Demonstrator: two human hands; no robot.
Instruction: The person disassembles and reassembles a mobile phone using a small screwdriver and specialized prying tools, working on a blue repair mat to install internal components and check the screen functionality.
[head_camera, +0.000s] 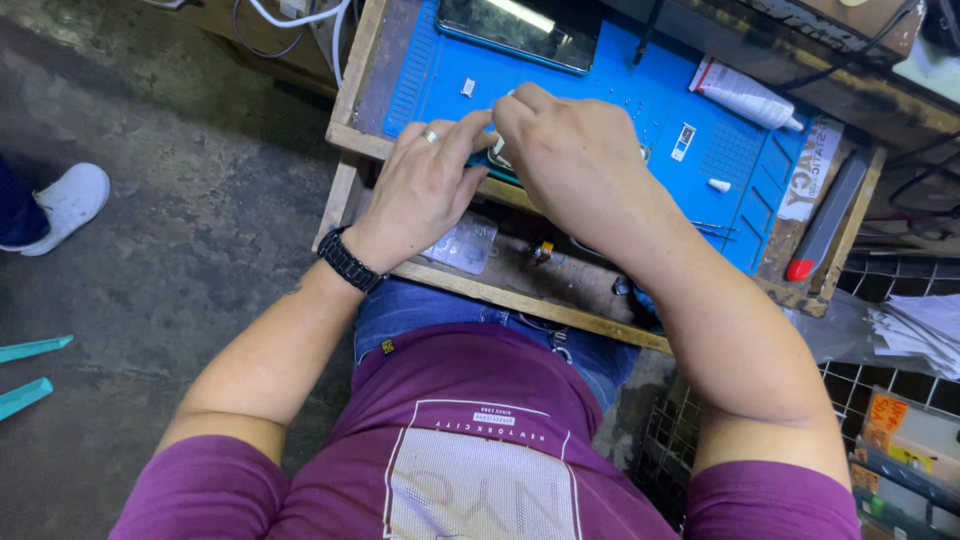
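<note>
Both hands pinch a small dark device (497, 160) at the near edge of the blue mat (620, 100) — left hand (425, 190) steadying, right hand (570, 150) working its fingertips. Best kept low and braced — a tube (745, 95) lies far right.

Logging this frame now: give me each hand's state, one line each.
Left hand: fingers curled on a small dark device at the blue mat edge.
Right hand: closed over the same device.
</note>
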